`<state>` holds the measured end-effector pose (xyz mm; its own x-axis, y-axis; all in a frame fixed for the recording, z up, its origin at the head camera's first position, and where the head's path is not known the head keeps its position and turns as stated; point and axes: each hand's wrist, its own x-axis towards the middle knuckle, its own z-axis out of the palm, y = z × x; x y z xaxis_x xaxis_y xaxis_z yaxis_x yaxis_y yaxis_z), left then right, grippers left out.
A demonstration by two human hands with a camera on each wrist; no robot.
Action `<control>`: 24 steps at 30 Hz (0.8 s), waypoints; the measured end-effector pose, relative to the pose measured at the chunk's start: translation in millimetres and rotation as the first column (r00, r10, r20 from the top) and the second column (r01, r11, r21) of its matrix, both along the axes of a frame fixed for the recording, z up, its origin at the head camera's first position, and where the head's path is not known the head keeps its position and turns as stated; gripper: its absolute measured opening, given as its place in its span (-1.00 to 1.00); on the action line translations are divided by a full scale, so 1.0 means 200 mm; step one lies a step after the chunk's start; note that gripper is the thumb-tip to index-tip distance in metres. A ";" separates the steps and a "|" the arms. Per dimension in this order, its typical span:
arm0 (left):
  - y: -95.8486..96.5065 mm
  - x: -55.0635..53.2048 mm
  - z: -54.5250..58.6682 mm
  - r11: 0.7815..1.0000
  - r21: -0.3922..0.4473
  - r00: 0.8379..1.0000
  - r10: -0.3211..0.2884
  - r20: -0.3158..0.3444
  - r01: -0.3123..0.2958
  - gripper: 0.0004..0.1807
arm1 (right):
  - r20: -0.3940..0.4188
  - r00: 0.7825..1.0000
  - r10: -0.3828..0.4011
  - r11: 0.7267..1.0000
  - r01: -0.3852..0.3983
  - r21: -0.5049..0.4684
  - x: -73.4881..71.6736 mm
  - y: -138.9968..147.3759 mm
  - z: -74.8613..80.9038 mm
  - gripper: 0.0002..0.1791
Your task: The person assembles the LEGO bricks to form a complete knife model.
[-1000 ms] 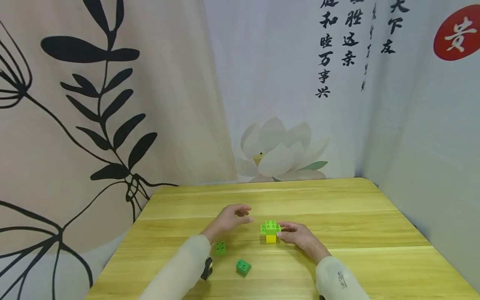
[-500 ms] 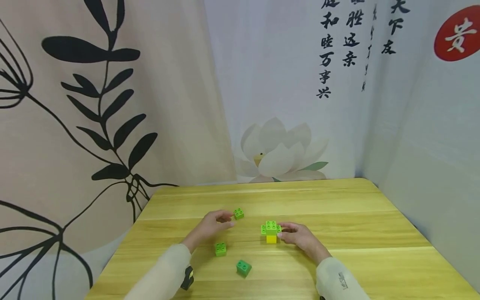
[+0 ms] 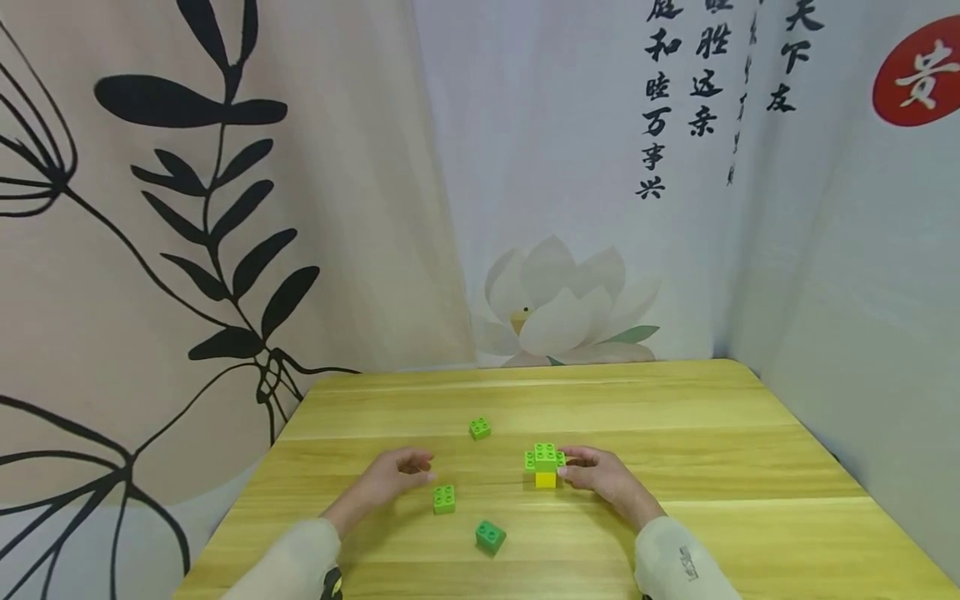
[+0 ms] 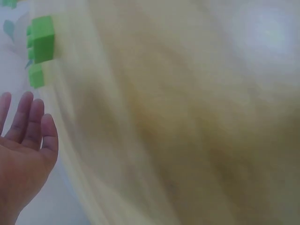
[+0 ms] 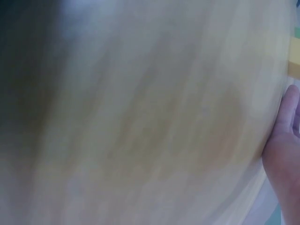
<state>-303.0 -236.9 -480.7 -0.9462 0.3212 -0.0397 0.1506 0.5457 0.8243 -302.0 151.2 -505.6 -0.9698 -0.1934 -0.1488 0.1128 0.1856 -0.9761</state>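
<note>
A small build of toy building bricks (image 3: 545, 458) stands on the table, light green bricks stacked over a yellow one. My right hand (image 3: 603, 477) holds its right side, thumb in front and fingers behind. In the right wrist view a yellow brick (image 5: 295, 50) shows at the edge beyond the thumb. My left hand (image 3: 390, 479) is held out with nothing in it, fingers loosely bent. Right of its fingertips lies a light green brick (image 3: 444, 499). Farther back sits another light green brick (image 3: 480, 428). A darker green brick (image 3: 491, 537) lies nearer the front, turned at an angle.
The wooden table (image 3: 675, 417) ends at the back against a printed curtain (image 3: 375, 208) with leaf and lotus patterns. Another curtain wall (image 3: 862, 292) runs along the right side.
My left hand has drawn back leftward and toward me, away from the rear light green brick, which now shows on the table. The right hand stays at the stacked bricks.
</note>
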 end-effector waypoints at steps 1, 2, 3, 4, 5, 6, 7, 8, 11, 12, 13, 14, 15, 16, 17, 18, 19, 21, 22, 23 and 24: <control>-0.01 0.01 -0.01 1.000 -0.002 1.000 -0.015 0.001 0.015 -0.45 | 0.003 1.000 -0.004 1.000 0.004 0.000 0.00 0.00 0.00 -0.37; -0.01 0.01 -0.02 0.999 -0.006 0.999 -0.032 0.008 0.032 -0.44 | 0.007 1.000 -0.008 1.000 0.008 0.002 0.00 0.00 0.00 -0.37; -0.01 0.02 -0.03 0.999 0.000 0.999 -0.050 0.013 0.050 -0.44 | 0.012 1.000 -0.012 1.000 0.012 0.000 0.00 0.00 0.00 -0.36; -0.01 0.03 -0.04 0.998 0.008 0.998 -0.063 0.021 0.063 -0.43 | 0.014 1.000 -0.015 1.000 0.015 0.002 0.00 0.00 0.00 -0.36; -0.01 0.03 -0.05 0.997 0.014 0.997 -0.071 0.030 0.071 -0.43 | 0.015 1.000 -0.018 1.000 0.018 0.004 0.00 0.00 -0.01 -0.36; -0.01 0.04 -0.07 0.997 0.020 0.996 -0.075 0.037 0.074 -0.43 | 0.016 1.000 -0.019 1.000 0.019 0.004 0.00 0.00 -0.01 -0.36; -0.01 0.04 -0.08 0.997 0.026 0.996 -0.077 0.049 0.076 -0.43 | 0.016 1.000 -0.017 1.000 0.017 0.005 0.00 0.00 -0.01 -0.35; -0.01 0.04 -0.09 0.996 0.032 0.995 -0.080 0.059 0.078 -0.43 | 0.018 1.000 -0.017 1.000 0.017 0.006 0.00 0.00 -0.01 -0.35; 0.00 0.05 -0.11 0.997 0.036 0.995 -0.070 0.070 0.068 -0.43 | 0.017 1.000 -0.011 1.000 0.011 0.001 0.00 0.00 -0.01 -0.35; 0.00 0.05 -0.11 0.997 0.039 0.995 -0.069 0.069 0.066 -0.43 | 0.017 1.000 -0.009 1.000 0.009 -0.004 0.00 0.00 -0.01 -0.35; 0.00 0.05 -0.12 0.997 0.044 0.995 -0.068 0.070 0.065 -0.43 | 0.020 1.000 -0.008 1.000 0.009 -0.007 -0.01 0.00 -0.01 -0.35; 0.01 0.05 -0.12 0.997 0.046 0.995 -0.067 0.068 0.064 -0.43 | 0.021 1.000 -0.008 1.000 0.008 -0.011 -0.01 0.01 -0.01 -0.35; 0.01 0.05 -0.12 0.997 0.048 0.996 -0.064 0.067 0.061 -0.43 | 0.020 1.000 -0.007 1.000 0.007 -0.013 -0.01 0.01 -0.01 -0.35; 0.01 0.06 -0.12 0.997 0.053 0.996 -0.063 0.067 0.059 -0.43 | 0.021 1.000 -0.007 1.000 0.007 -0.015 -0.01 0.01 -0.01 -0.35; 0.01 0.06 -0.12 0.997 0.052 0.996 -0.061 0.066 0.058 -0.43 | 0.021 1.000 -0.006 1.000 0.006 -0.019 -0.01 0.01 -0.01 -0.34; 0.01 0.06 -0.12 0.997 0.054 0.996 -0.061 0.066 0.057 -0.43 | 0.021 1.000 -0.003 1.000 0.004 -0.022 -0.01 0.00 -0.01 -0.34; 0.02 0.06 -0.12 0.997 0.052 0.996 -0.058 0.066 0.055 -0.43 | 0.019 1.000 -0.002 1.000 0.002 -0.023 -0.01 0.00 -0.01 -0.34; 0.02 0.07 -0.12 0.997 0.049 0.996 -0.056 0.064 0.053 -0.43 | 0.015 1.000 0.002 1.000 -0.002 -0.028 -0.01 0.00 -0.01 -0.34; 0.02 0.07 -0.12 0.998 0.046 0.997 -0.053 0.063 0.050 -0.43 | 0.014 1.000 0.004 1.000 -0.004 -0.031 -0.01 0.00 -0.01 -0.35; 0.02 0.07 -0.12 0.998 0.040 0.997 -0.051 0.058 0.049 -0.43 | 0.012 1.000 0.006 0.999 -0.006 -0.033 -0.01 0.00 -0.01 -0.35; 0.02 0.08 -0.12 0.998 0.037 0.997 -0.050 0.055 0.048 -0.43 | 0.009 1.000 0.007 0.999 -0.006 -0.033 -0.01 0.00 -0.01 -0.35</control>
<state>-287.9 -232.3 -505.6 -0.9259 0.3693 -0.0797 0.1299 0.5091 0.8508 -303.3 151.8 -507.6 -0.9671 -0.2045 -0.1515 0.1210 0.1542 -0.9806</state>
